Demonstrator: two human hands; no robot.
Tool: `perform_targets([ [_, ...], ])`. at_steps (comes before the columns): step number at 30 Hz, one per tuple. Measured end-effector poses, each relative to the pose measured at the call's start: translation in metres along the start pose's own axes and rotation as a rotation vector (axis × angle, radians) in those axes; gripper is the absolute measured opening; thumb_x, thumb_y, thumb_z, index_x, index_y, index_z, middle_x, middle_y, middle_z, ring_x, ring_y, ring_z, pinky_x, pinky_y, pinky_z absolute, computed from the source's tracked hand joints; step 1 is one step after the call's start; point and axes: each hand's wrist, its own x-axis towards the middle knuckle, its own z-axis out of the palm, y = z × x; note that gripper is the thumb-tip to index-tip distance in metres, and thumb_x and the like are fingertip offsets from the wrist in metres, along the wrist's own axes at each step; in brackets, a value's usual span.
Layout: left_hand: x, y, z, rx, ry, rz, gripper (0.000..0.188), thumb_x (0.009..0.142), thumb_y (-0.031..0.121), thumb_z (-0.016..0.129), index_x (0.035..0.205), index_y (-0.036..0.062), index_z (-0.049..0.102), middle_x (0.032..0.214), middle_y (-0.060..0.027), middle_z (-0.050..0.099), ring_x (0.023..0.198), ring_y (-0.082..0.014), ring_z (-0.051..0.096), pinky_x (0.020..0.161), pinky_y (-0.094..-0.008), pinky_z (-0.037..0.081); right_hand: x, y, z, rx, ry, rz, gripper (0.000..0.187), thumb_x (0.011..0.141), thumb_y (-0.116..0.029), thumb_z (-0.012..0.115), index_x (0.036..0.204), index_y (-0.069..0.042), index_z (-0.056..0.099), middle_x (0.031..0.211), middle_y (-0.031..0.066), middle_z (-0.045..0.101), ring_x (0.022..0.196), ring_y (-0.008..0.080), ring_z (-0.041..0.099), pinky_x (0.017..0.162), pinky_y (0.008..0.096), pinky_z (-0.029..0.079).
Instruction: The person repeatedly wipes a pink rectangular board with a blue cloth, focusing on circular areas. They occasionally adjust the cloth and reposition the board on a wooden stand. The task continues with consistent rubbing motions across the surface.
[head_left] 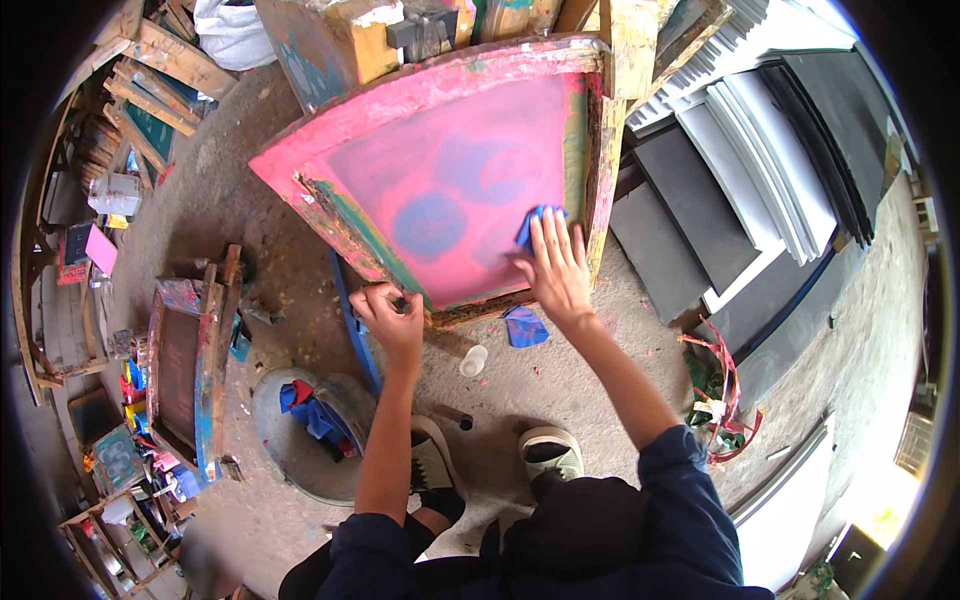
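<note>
Frame (400, 98), wooden and pink-smeared, is found directly before the person, its upper right just beside a timber upright (630, 50). We note the left hand (388, 312) closed on its lower left corner; the right hand (560, 268) lies flat, fingers extended, pressing a blue cloth (526, 234) to the pink mesh (380, 160) near the right rail.

We judge the mesh liable to slacken or tear should the palm bear down too hard. A cloth laden with colour could smear the blue patches (430, 225). The frame could slip if the left grip loosened under that push. A forward step could strike the white cup (473, 362).

We cannot see the mesh's underside or what bears the frame. The right hand covers much of the cloth, and we cannot identify the dark part at the left fingertips. The left forearm hides some of the bucket (268, 430).
</note>
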Motion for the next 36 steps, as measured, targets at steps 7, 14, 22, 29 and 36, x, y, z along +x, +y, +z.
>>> perform_targets([
  [7,0.003,0.007,-0.006,-0.032,-0.095,-0.040,0.031,0.065,-0.007,0.063,0.083,0.0039,0.041,0.091,-0.0072,0.032,0.063,-0.0152,0.036,0.055,-0.0312,0.034,-0.017,-0.026,0.013,0.032,-0.392,-0.288,0.068,0.093,-0.051,0.032,0.144,-0.008,0.016,0.150,0.0071,0.018,0.139,0.0200,0.014,0.114,0.0437,0.012],
  [14,0.002,0.006,0.000,-0.004,-0.030,0.020,0.031,0.065,-0.005,0.064,0.082,0.0062,0.041,0.089,-0.0079,0.032,0.072,-0.0191,0.038,0.059,-0.0338,0.034,0.019,-0.034,0.015,0.184,0.153,0.216,0.069,0.096,-0.041,0.031,0.140,0.009,0.010,0.145,0.0321,0.008,0.138,0.0411,0.003,0.111,0.0534,0.005],
  [22,0.004,-0.006,-0.006,-0.015,-0.014,0.034,0.031,0.065,-0.006,0.063,0.083,0.0065,0.042,0.089,-0.0086,0.032,0.073,-0.0203,0.040,0.060,-0.0349,0.036,-0.004,-0.010,0.020,0.105,0.078,0.088,0.065,0.095,-0.036,0.040,0.141,0.003,0.015,0.148,0.0249,0.012,0.139,0.0342,0.009,0.110,0.0549,0.009],
  [29,0.003,0.000,-0.008,-0.055,-0.103,0.002,0.029,0.068,-0.006,0.064,0.086,0.0059,0.044,0.092,-0.0081,0.032,0.073,-0.0181,0.041,0.061,-0.0331,0.038,-0.015,-0.028,0.033,-0.009,-0.136,-0.389,0.072,0.085,-0.008,0.054,0.144,-0.007,0.013,0.149,0.0136,0.017,0.139,0.0223,0.013,0.114,0.0473,0.006],
  [36,-0.006,0.023,-0.023,-0.158,-0.059,-0.064,0.029,0.077,0.004,0.066,0.101,0.0078,0.051,0.100,-0.0080,0.035,0.077,-0.0166,0.043,0.074,-0.0310,0.039,0.022,-0.017,-0.045,0.567,0.150,-0.235,0.031,0.077,0.011,0.057,0.102,-0.005,0.065,0.116,0.0062,0.061,0.107,0.0200,0.058,0.088,0.0322,0.050],
])
